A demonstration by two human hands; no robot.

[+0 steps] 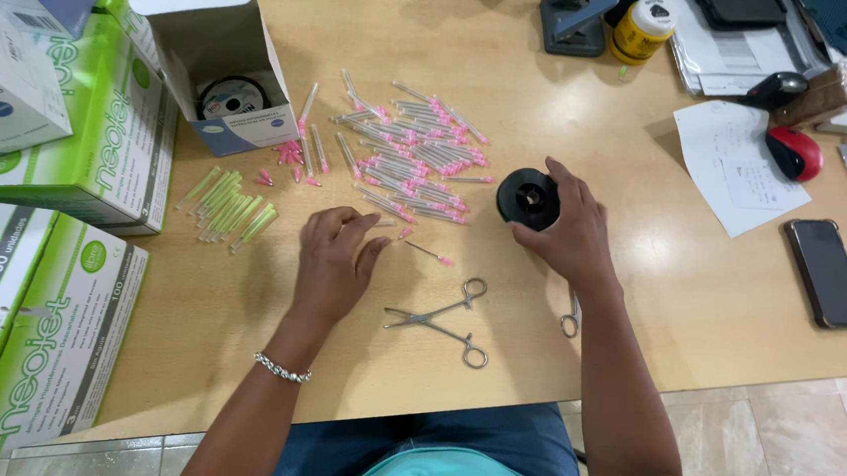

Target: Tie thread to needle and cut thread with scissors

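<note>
Your left hand (335, 257): fingers curled, pinching nothing clear, frame centre by one pink-hubbed needle (429, 254) | your right hand (565, 233): gripping black spool (528, 198) | forceps (443, 319) below.

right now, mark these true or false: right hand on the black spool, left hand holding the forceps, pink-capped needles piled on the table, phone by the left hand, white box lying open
1. The right hand rests on the black spool: true.
2. The left hand holds the forceps: false, the forceps lie untouched on the table, and the hand is by a single pink-capped needle.
3. Pink-capped needles are piled on the table: true.
4. The phone lies by the left hand: false, it is far on the right side.
5. The white box lies open: true.
</note>
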